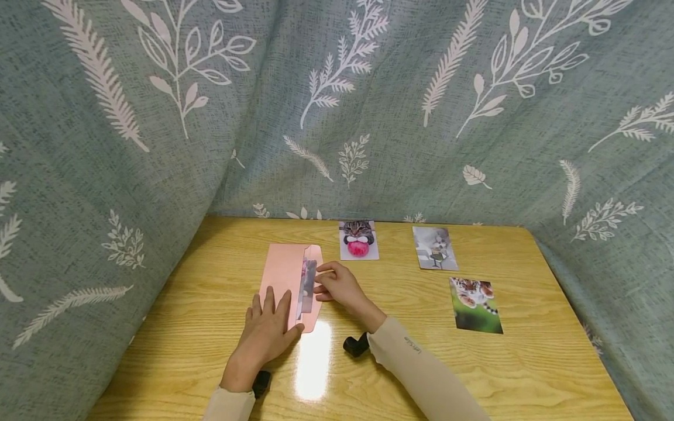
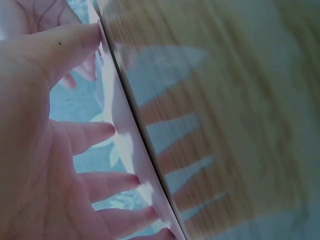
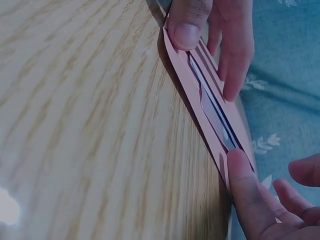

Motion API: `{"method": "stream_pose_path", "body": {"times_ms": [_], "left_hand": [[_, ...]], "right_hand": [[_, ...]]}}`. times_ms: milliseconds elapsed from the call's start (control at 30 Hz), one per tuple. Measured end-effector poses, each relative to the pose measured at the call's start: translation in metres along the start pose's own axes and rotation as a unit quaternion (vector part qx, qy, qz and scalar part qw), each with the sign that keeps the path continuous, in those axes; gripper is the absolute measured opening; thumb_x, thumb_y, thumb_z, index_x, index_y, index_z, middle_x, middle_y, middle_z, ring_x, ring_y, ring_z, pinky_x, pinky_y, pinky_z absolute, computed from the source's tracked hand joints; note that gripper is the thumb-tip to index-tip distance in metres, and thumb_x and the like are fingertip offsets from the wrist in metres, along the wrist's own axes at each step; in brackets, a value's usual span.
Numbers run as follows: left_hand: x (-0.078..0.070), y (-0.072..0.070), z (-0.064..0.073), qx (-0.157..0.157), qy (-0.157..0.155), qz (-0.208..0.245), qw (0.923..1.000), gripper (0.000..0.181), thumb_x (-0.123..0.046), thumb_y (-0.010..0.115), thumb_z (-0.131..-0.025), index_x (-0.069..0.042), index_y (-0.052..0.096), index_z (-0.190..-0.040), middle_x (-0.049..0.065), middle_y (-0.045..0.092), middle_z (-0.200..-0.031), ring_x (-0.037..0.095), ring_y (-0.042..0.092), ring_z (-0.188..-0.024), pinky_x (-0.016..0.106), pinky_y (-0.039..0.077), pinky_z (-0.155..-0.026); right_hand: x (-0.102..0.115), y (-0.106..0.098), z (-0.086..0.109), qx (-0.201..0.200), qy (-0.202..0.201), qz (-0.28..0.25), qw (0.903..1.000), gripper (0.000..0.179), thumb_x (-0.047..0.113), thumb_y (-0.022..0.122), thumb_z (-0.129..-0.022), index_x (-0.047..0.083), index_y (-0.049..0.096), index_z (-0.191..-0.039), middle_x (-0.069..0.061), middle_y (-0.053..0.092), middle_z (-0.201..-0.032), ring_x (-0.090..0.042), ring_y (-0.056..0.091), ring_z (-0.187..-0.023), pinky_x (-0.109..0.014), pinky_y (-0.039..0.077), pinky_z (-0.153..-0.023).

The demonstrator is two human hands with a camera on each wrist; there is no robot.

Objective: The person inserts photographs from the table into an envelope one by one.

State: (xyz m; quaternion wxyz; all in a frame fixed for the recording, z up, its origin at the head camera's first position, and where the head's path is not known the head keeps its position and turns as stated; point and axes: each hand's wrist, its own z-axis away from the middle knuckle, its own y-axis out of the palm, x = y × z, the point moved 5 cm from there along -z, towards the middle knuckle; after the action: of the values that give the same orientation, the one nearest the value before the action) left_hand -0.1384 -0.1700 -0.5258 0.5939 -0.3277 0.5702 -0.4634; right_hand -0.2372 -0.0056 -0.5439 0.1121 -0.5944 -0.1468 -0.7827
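Observation:
A pink envelope (image 1: 281,260) lies on the table with its flap spread out to the right. Grey-toned photo cards (image 1: 309,286) stick partly out of its mouth, their other ends hidden inside. My left hand (image 1: 267,327) presses on the envelope's near part with fingers spread, the thumb by the flap's near corner. At the right side, my right hand (image 1: 339,286) touches the exposed card edge with its fingertips. The right wrist view shows one fingertip of my right hand (image 3: 245,185) against the card edge over the flap, its other fingers apart from it.
A cat photo card (image 1: 358,241) lies at the back of the wooden table (image 1: 395,374). To its right are a grey photo card (image 1: 434,248) and, nearer, a tiger photo card (image 1: 476,305). A leaf-patterned curtain (image 1: 389,117) surrounds the table's back and sides.

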Motion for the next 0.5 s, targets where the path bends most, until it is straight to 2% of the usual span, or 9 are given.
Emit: {"method": "stream_pose_path", "body": {"times_ms": [500], "left_hand": [[-0.001,-0.002,0.002,-0.008,0.003,0.001,1.0,0.081,-0.047,0.065,-0.096,-0.006,0.031,-0.157,0.037,0.014,-0.157,0.063,0.01,-0.14,0.074,0.017,-0.107]], "right_hand": [[0.001,0.013,-0.004,0.002,0.002,-0.011,0.9999,0.027,0.004,0.054,-0.101,-0.009,0.054,-0.125,-0.024,0.069,-0.104,-0.026,0.071,-0.079,-0.038,0.06,-0.07]]}}
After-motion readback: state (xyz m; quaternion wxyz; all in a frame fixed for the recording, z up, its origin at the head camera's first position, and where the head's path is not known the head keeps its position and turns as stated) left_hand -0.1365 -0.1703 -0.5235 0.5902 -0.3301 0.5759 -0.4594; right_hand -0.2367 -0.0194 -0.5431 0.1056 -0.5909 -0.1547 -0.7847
